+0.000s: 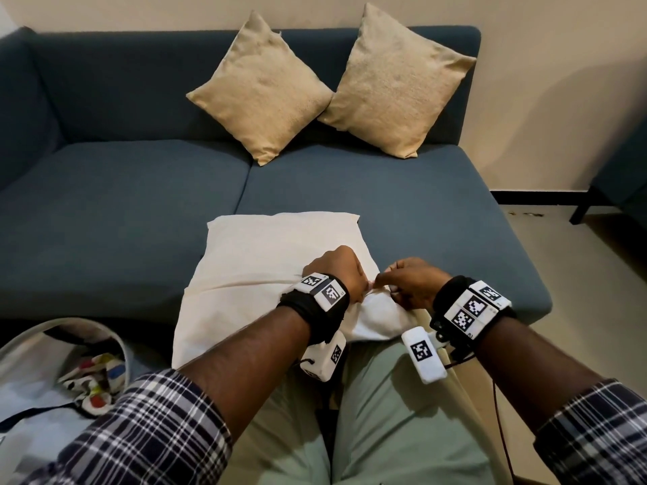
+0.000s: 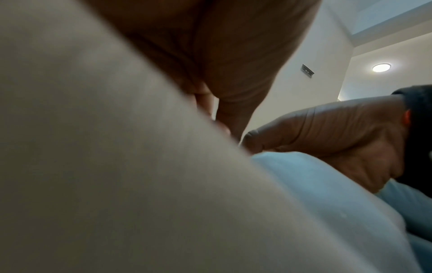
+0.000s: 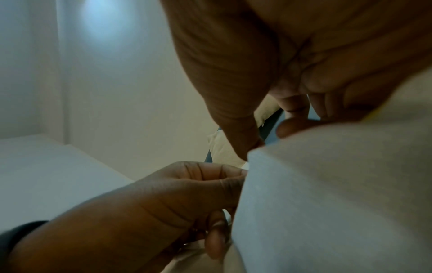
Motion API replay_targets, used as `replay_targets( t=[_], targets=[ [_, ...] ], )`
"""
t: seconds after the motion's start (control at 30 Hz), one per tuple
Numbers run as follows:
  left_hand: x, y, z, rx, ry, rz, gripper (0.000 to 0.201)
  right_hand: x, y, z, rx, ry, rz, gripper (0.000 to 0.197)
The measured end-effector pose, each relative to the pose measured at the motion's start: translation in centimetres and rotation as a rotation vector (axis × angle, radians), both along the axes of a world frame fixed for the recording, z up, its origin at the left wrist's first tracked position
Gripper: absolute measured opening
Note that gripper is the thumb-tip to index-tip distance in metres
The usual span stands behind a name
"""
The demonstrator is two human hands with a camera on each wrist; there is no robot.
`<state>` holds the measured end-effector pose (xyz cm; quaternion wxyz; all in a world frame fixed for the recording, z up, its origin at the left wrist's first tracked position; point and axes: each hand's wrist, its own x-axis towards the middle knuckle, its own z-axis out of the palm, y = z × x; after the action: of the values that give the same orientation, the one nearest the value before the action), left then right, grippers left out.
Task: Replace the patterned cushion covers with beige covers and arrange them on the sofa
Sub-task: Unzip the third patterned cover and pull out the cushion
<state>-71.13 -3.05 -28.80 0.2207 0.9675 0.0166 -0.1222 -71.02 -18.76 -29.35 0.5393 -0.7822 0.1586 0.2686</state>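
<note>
A cushion in a plain beige cover lies on the front edge of the blue sofa, its near end against my legs. White inner cushion bulges out of the cover's open end. My left hand grips the cover's edge beside that opening with curled fingers. My right hand pinches the cover's edge just to the right, nearly touching the left. The wrist views show the same pinch close up: beige cover, white inner cushion. Two finished beige cushions lean on the backrest.
A white basket at lower left holds a crumpled patterned cover. A dark chair leg stands on the floor at right. The left sofa seat and the strip behind the cushion are bare blue fabric.
</note>
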Motion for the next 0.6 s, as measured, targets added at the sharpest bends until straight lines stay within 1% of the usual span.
replay_targets(
  t=[0.13,0.37,0.5,0.6],
  targets=[
    [0.0,-0.1,-0.2,-0.001,-0.014,0.004,0.023,0.2,0.1,-0.3,-0.01,-0.009,-0.008,0.026],
    [-0.5,-0.6,-0.2,0.047,-0.029,-0.013,0.048,-0.1,0.3,0.0,-0.009,-0.042,0.04,0.019],
    [-0.3,-0.6,0.4,0.073,-0.011,-0.028,0.049,-0.1,0.3,-0.1,0.019,-0.075,-0.002,0.022],
    [0.1,-0.5,1.3,0.074,0.02,-0.036,0.05,0.1,0.3,-0.2,0.091,-0.108,-0.062,0.027]
  ],
)
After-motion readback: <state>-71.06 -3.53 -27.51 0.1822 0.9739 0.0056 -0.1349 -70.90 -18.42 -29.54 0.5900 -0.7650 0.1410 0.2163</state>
